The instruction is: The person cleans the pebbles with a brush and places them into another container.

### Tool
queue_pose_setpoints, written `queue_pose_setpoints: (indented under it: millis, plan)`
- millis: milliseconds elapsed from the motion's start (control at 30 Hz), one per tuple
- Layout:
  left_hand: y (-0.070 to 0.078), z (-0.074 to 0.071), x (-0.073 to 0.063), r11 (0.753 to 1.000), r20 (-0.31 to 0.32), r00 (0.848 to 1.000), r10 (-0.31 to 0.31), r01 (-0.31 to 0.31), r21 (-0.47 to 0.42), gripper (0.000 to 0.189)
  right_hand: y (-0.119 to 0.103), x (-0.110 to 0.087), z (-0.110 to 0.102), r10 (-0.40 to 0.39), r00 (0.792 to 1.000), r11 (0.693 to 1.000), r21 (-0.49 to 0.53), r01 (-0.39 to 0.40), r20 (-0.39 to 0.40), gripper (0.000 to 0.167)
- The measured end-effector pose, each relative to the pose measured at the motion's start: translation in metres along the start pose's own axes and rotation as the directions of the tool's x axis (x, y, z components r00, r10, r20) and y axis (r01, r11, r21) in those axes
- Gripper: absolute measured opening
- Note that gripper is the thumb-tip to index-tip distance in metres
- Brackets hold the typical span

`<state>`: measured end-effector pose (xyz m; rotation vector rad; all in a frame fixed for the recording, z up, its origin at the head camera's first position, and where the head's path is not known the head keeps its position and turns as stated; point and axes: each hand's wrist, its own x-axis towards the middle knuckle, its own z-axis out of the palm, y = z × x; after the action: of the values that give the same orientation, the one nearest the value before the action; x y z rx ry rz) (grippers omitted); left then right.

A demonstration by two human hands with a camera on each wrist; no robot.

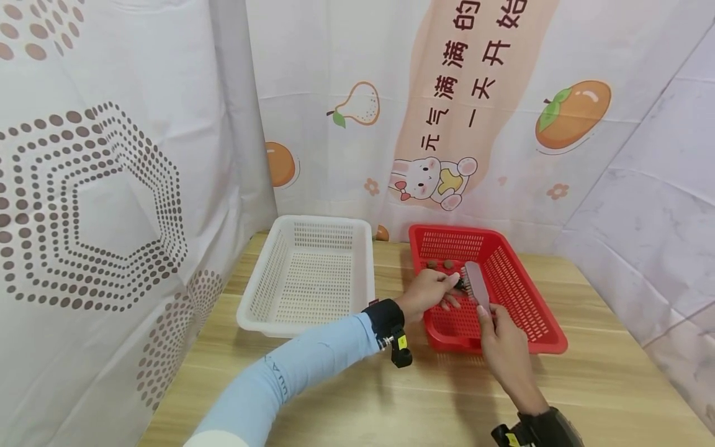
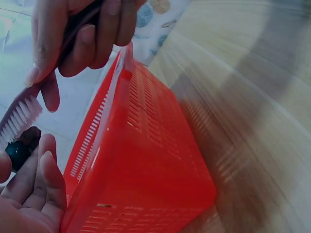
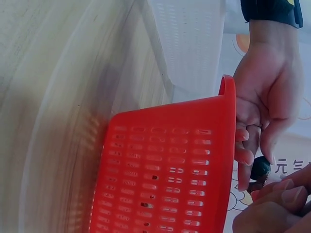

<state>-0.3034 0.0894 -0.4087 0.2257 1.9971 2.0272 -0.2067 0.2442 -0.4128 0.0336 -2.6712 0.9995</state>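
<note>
My left hand [image 1: 427,292] reaches over the red basket [image 1: 511,279] and pinches a small, glossy dark green round thing [image 2: 19,153] with a rough brown part. Its exact kind I cannot tell. With my right hand [image 1: 503,341] I grip the handle of a mauve brush [image 1: 476,282]. The pale bristles [image 2: 20,119] face the green and brown thing, right at its upper side in the left wrist view. Small brown round lumps [image 1: 449,264] lie in the far left part of the red basket.
A white basket [image 1: 283,273] stands left of the red one on the wooden table [image 1: 413,397]. Behind them hangs a printed curtain [image 1: 313,161], with another patterned curtain [image 1: 112,217] along the left side.
</note>
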Motion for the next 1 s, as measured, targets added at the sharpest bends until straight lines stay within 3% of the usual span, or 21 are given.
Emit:
queue_pose_setpoints:
  millis: [233,567,833,1000]
  plan:
    - [-0.002,0.001,0.002,0.998,0.054,0.998,0.034,-0.037,0.044,0.029,0.002,0.003,-0.001,0.011,1.000,1.000,-0.004,-0.011,0.003,0.051]
    - [0.000,0.000,0.004,0.999,-0.032,0.999,0.040,-0.038,0.038,0.022,0.007,-0.007,-0.007,0.034,0.996,0.998,-0.060,-0.030,0.079,0.050]
    - [0.001,0.002,0.001,0.999,-0.045,0.999,0.018,-0.016,0.050,0.023,0.001,-0.006,-0.009,0.065,0.998,0.998,-0.011,-0.065,0.005,0.055]
    - [0.000,0.004,0.002,0.999,-0.045,0.999,0.023,-0.021,0.043,0.020,-0.001,-0.002,-0.005,0.047,0.998,0.999,0.002,-0.047,0.049,0.055]
